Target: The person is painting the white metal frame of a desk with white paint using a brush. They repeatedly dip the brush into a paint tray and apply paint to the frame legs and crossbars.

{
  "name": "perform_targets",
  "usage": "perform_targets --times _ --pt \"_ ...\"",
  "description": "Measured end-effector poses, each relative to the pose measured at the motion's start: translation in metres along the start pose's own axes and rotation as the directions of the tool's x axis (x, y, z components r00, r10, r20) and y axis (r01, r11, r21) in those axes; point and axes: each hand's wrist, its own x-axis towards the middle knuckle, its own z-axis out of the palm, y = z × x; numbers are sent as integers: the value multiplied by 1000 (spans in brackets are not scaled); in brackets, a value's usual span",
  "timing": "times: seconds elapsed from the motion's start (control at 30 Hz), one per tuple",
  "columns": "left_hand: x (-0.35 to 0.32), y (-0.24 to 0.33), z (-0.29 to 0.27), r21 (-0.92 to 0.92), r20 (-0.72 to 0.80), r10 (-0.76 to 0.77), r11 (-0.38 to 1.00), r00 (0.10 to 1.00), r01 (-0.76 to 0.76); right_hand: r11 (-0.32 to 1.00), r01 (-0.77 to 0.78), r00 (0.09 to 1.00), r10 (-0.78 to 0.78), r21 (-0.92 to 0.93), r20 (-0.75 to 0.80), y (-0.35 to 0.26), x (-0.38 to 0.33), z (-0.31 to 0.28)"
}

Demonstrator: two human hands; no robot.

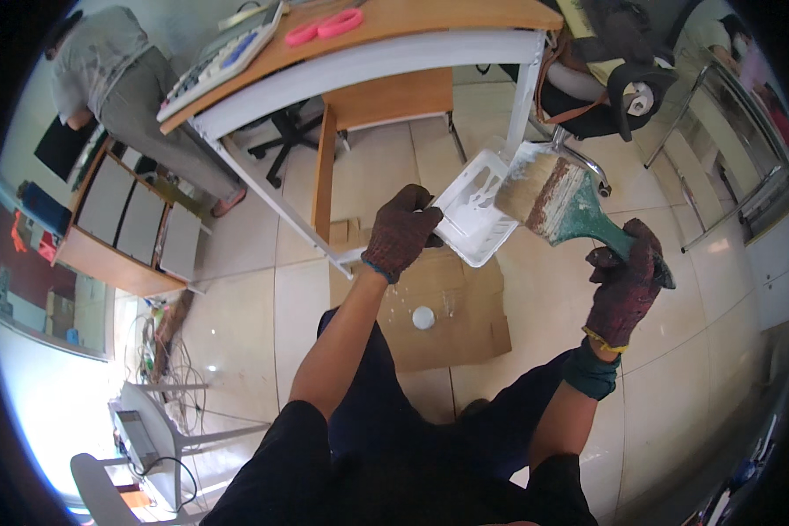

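Note:
Both my hands wear dark red knitted gloves. My left hand (pixel 403 230) is closed on the near left edge of a white plastic paint tray (pixel 480 252), which is tilted and has white paint inside. In my right hand (pixel 627 285) is the green handle of a wide paintbrush (pixel 579 209). Its pale bristles, smeared with white paint, are at the tray's right side; whether they touch the tray I cannot tell. Beneath the tray, a flat piece of cardboard (pixel 473 329) lies on the floor, with white spots and a round white lid-like disc (pixel 422 317) on it.
Ahead stands a desk (pixel 394 39) with a white metal frame, pink-handled scissors (pixel 324 27) and a keyboard (pixel 223 60) on top. A chair with a bag and cap (pixel 609 83) is at right. At left, a person (pixel 118 79) stands by a cabinet (pixel 127 219); cables (pixel 180 373) lie below.

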Motion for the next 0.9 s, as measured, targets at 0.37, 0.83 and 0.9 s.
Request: perform_targets --times 0.37,0.83,0.9 --pt "-49 -73 -10 73 92 12 997 996 -18 754 -293 788 538 -589 297 3 -5 38" --pt "-64 -90 -16 90 52 81 992 995 -86 640 -231 728 613 -733 306 30 -11 66" --pt "-64 -89 -18 42 41 26 999 999 -28 618 -255 741 619 -744 260 31 -12 66"
